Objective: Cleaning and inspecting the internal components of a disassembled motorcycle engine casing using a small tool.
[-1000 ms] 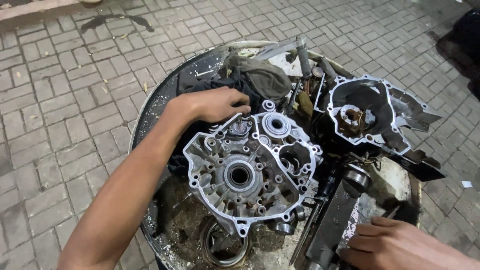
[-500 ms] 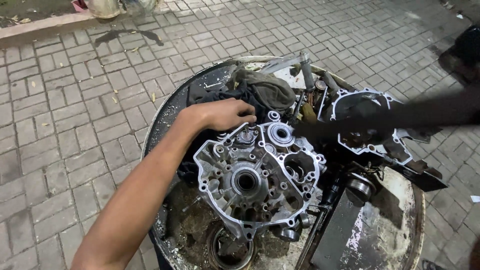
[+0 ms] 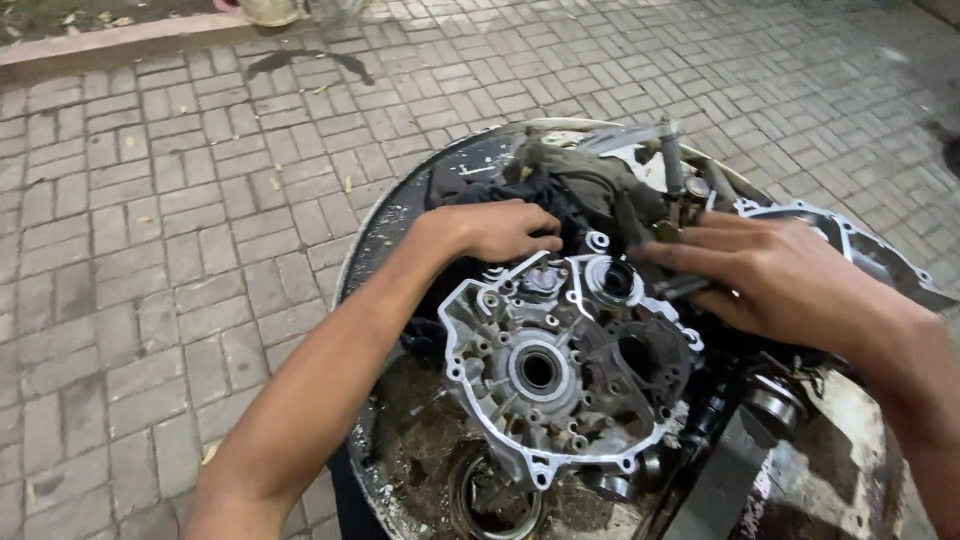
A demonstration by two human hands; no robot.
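Both hands (image 3: 640,255) over a grey engine casing (image 3: 565,365) in a round basin (image 3: 372,240).

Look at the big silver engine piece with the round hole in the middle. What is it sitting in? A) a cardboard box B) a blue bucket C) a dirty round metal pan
C: the silver engine case lies in a grimy round pan set on the brick paving.

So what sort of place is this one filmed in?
Most likely an outdoor, makeshift repair spot rather than an indoor workshop. A bare metal engine casing sits in a grimy round pan placed straight on brick paving, with the left hand and right hand working over it.
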